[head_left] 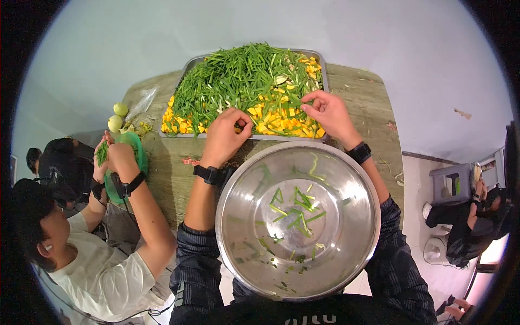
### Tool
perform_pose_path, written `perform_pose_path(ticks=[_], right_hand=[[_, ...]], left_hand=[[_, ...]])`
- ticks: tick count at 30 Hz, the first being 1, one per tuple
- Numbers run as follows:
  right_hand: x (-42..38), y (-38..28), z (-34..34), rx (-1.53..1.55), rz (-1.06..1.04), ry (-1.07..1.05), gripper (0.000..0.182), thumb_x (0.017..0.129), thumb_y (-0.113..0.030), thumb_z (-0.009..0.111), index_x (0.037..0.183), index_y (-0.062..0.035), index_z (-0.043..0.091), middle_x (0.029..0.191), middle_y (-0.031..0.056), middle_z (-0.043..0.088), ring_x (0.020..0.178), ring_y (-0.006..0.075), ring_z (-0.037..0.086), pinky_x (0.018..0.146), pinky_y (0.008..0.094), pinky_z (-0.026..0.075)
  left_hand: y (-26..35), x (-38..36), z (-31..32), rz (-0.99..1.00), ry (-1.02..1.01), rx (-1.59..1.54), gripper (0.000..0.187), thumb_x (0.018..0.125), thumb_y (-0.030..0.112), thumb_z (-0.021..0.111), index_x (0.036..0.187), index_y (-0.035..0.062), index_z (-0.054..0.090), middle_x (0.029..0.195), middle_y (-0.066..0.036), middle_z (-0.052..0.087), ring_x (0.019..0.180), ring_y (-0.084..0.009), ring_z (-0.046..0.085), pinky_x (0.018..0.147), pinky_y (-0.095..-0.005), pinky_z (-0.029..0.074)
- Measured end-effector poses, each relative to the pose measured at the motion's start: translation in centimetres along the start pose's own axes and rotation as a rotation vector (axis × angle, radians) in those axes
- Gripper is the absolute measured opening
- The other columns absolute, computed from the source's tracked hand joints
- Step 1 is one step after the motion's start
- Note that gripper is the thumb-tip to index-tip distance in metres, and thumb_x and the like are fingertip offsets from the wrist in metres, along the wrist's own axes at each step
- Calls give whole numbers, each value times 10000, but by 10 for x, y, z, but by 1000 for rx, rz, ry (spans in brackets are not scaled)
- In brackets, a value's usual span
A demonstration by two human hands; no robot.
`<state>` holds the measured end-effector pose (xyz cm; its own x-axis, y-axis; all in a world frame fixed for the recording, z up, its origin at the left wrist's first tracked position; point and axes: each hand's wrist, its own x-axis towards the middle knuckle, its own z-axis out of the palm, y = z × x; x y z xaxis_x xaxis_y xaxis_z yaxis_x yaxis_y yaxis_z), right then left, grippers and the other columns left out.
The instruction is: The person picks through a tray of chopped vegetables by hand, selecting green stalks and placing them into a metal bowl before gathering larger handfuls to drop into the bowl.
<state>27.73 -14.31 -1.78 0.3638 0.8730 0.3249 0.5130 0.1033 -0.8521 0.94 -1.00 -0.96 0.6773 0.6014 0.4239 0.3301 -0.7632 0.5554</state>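
At far left, a co-worker's hands (111, 157) hold green stems over a green plate (140, 157) near two pale fruits (117, 116) on the wooden surface (368, 103). The left hand (226, 135), fingers curled narrow, pinches greens at the tray (187, 67) edge. Below lies the steel bowl (238, 179) holding a few cut stems (295, 208). The right hand (327, 111) pinches a green stem (287, 100) above yellow cubes (276, 122).

A wooden worktop (368, 103) carries a metal tray (323, 62) of chopped greens and yellow pieces at its far middle, two pale green fruits (117, 116) and a clear bag (142, 100) far left.
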Motion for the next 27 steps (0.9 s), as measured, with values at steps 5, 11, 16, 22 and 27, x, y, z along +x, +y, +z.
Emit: perform_pose_path(ticks=[5, 11, 16, 22, 27], right_hand=[[1, 3, 1, -54, 41, -44, 117, 885, -142, 752, 919, -40, 705, 598, -29, 530, 553, 53, 428, 515, 266, 361], [0, 8, 1, 237, -25, 93, 72, 892, -82, 716, 907, -25, 674, 678, -53, 585, 599, 29, 516, 538, 216, 406], [-4, 1, -33, 290, 126, -38, 66, 898, -56, 697, 951, -35, 665, 779, -33, 635, 678, 22, 577, 569, 195, 434], [-6, -10, -56, 301, 161, -61, 99, 910, -51, 680, 1007, -55, 659, 865, -39, 655, 725, 13, 576, 596, 184, 437], [-16, -32, -87, 334, 174, -400, 125, 893, -50, 726, 1005, -58, 673, 870, -49, 657, 741, 20, 578, 641, 186, 445]], left_hand=[[-3, 0, 1, 15, 0, -4, 70, 835, 87, 721, 870, 51, 672, 837, -76, 643, 786, -264, 655, 700, -373, 521], [-3, -1, -1, 25, -12, 15, 70, 861, 67, 717, 896, 31, 667, 858, -91, 656, 774, -238, 664, 682, -339, 524], [1, -1, -3, -38, 4, -20, 119, 839, 92, 720, 942, 64, 667, 838, -71, 642, 783, -271, 653, 706, -387, 521], [4, -2, -5, -49, 8, 2, 216, 838, 100, 736, 1046, 99, 677, 835, -65, 625, 790, -275, 649, 710, -396, 521], [1, -2, -5, -22, 4, 9, 211, 841, 91, 716, 1049, 105, 683, 847, -65, 617, 808, -279, 650, 714, -398, 521]])
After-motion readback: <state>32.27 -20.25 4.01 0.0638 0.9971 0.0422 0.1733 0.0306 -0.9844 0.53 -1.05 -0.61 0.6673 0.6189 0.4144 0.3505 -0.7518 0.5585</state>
